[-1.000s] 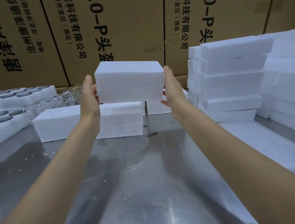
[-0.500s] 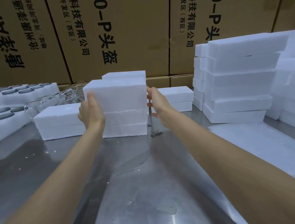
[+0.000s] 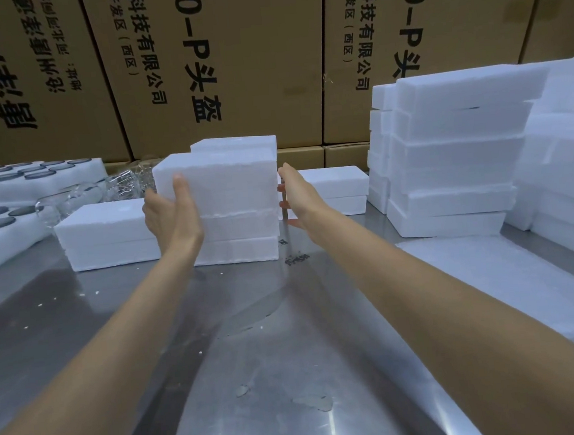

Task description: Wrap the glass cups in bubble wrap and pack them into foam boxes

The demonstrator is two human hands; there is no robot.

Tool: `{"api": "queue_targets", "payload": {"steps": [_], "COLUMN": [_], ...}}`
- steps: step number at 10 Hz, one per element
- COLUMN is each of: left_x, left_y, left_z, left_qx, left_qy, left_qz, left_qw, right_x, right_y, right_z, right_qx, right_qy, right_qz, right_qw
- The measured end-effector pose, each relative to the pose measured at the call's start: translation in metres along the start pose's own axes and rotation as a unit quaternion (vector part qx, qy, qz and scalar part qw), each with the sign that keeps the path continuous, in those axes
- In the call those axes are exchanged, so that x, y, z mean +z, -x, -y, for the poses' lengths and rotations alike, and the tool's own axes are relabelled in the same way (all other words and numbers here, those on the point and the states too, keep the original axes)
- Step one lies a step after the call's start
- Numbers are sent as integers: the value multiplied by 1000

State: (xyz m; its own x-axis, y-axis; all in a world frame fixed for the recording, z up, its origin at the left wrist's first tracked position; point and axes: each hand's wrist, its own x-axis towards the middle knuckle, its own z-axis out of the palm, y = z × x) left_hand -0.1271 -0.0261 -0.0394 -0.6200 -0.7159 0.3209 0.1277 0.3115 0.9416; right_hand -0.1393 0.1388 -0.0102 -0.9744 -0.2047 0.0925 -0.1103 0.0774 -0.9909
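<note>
Left hand (image 3: pixel 170 214) gripping top box (image 3: pixel 218 185) left edge; right hand (image 3: pixel 297 194) flat against right edge; bare table (image 3: pixel 254 340) lying before box.

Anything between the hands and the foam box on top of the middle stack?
Nothing visible. The left hand grips the top foam box at its left end; the right hand is open beside its right end, contact hidden by the box.
</note>
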Motion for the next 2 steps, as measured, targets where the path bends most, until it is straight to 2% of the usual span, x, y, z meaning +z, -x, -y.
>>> {"api": "queue_targets", "payload": {"steps": [1,2], "left_x": [-2,-2], "left_y": [9,23], "left_z": [-10,-16], "left_qx": [26,100], "left_qy": [6,37], "left_qz": [-28,-69], "left_qw": [999,992], "right_x": [-4,-10], "right_y": [11,14], "right_z": [5,4], "right_qx": [-23,-21], "right_qy": [-2,-28], "right_qz": [-3,-33], "right_qw": [1000,999]}}
